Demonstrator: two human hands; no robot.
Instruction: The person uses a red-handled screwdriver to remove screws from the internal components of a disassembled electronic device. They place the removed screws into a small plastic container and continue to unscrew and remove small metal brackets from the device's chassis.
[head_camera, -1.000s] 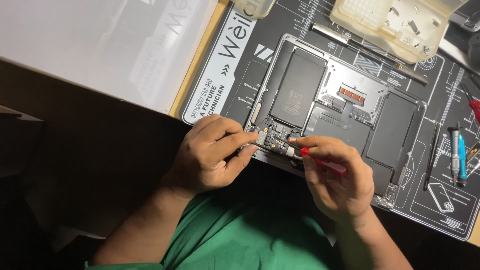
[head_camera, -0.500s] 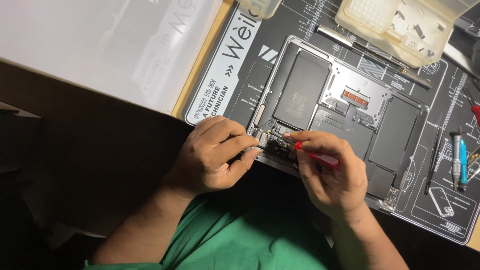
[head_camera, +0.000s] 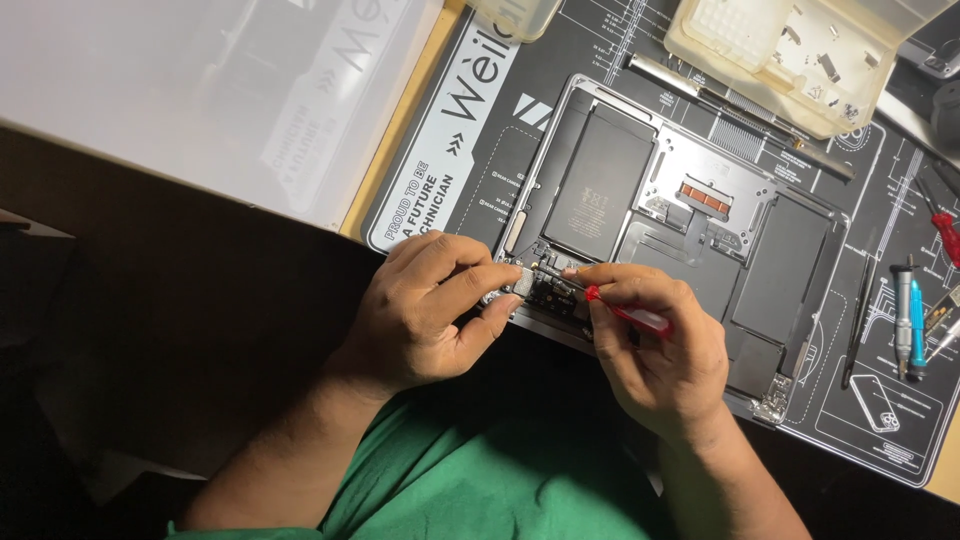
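The left hand (head_camera: 425, 310) was curled with thumb and forefinger pinched together on a small silver and black component (head_camera: 528, 287) at the near left corner of the opened silver laptop chassis (head_camera: 690, 230). The right hand (head_camera: 660, 350) was closed around a slim screwdriver with a red handle (head_camera: 628, 315), whose long axis ran from the palm up and leftward, its dark tip meeting that same component. So both hands converged on one spot between them, the left nearer and touching it, the right reaching it only through the tool. Beyond the fingers, away from the person, lay the chassis with its black battery cells (head_camera: 598, 185), resting on a dark printed repair mat (head_camera: 500, 170) over the worktop. Farther off to the right sat a clear plastic parts tray (head_camera: 790, 55) and loose tools (head_camera: 910, 315)
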